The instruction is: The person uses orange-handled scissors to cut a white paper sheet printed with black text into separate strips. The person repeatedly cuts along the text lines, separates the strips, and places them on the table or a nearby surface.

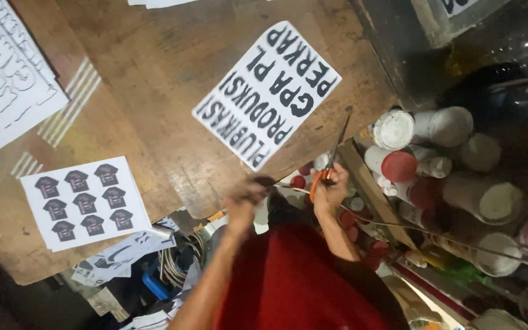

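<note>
Above a worn wooden table (154,79), the left hand (245,194) pinched a white lettered sheet (268,91) by its lower corner; the right hand (330,186) gripped orange-handled scissors (332,160) beside it.

Both hands (247,194) (331,186) raised, closed.

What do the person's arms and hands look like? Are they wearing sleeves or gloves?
Both arms are bare, with no sleeves showing. The left hand and right hand wear no gloves, and no rings or watch can be made out. A red garment covers the body below them.
</note>
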